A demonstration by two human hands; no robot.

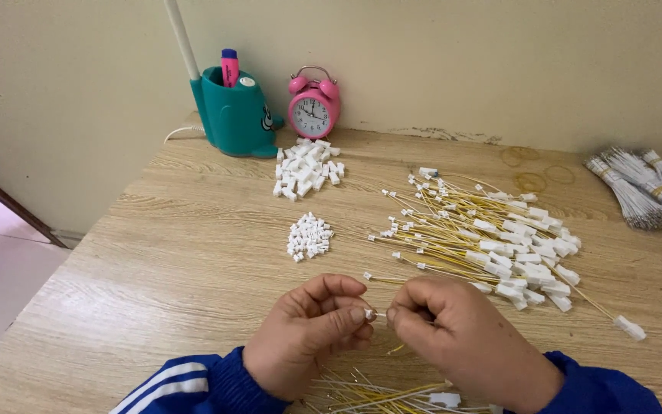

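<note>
Pale wood-grain bench [155, 253] fills the view, a spread of yellow wires with white plastic ends [492, 241] lying right of centre. Low down, left hand [308, 337] and right hand [465, 341] meet fingertip to fingertip, both pinched on one tiny white plastic connector [371, 313] just above the bench's near edge.

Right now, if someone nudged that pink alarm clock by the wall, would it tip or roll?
The pink alarm clock stands upright on small feet, so a nudge would probably tip it. Its round body might then roll. It looks light.
</note>
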